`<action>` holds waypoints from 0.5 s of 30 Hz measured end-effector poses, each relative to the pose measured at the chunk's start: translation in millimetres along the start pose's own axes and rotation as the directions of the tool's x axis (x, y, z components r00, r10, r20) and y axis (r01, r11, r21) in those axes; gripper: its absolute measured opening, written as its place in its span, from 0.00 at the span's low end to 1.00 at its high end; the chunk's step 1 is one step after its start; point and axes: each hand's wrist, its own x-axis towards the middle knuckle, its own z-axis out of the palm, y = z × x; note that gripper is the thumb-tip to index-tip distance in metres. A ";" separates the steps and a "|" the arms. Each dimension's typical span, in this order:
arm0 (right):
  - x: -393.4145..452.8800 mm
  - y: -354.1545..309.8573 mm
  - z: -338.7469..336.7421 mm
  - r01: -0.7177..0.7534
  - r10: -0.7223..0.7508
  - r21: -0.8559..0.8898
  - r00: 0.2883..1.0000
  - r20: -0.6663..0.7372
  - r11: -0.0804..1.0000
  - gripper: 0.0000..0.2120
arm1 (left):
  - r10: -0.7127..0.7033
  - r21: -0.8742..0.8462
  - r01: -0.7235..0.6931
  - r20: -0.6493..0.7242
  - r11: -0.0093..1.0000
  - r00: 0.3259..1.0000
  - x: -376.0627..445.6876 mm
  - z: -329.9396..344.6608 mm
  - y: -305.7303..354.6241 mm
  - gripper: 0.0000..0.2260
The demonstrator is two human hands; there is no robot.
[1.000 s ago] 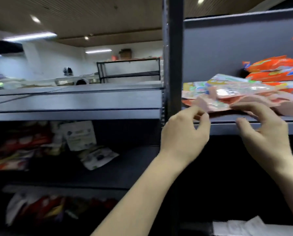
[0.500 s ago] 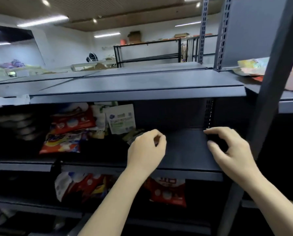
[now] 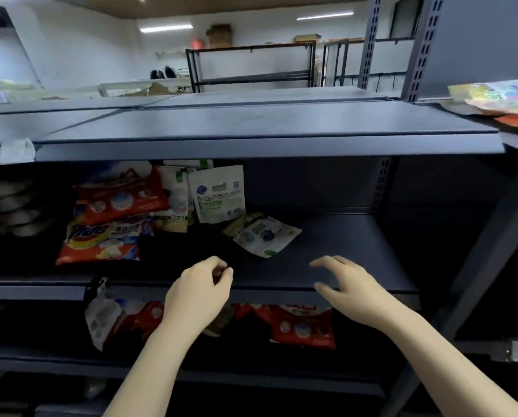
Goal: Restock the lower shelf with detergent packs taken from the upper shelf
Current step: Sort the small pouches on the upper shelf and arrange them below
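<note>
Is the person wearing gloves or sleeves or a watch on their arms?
No. Both the left hand and the right hand are bare, with no gloves and no rings that show. Both forearms are uncovered right down to the bottom edge of the picture, so no sleeve is visible. There is no watch or bracelet on either wrist.
</note>
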 end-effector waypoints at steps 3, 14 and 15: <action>20.5 3.1 6.0 0.000 0.001 -0.014 0.996 0.085 1.000 0.20 | -0.043 0.037 0.042 0.028 0.998 0.999 16.1 4.7 -7.5 0.14; 82.3 22.0 40.8 -0.024 0.038 -0.071 0.979 0.202 0.997 0.25 | -0.118 0.045 0.115 0.079 0.992 0.990 79.2 28.4 -36.2 0.20; 87.7 21.9 43.0 -0.029 0.044 -0.078 0.981 0.191 0.997 0.25 | -0.117 0.009 0.117 0.068 0.993 0.991 86.9 30.6 -39.3 0.21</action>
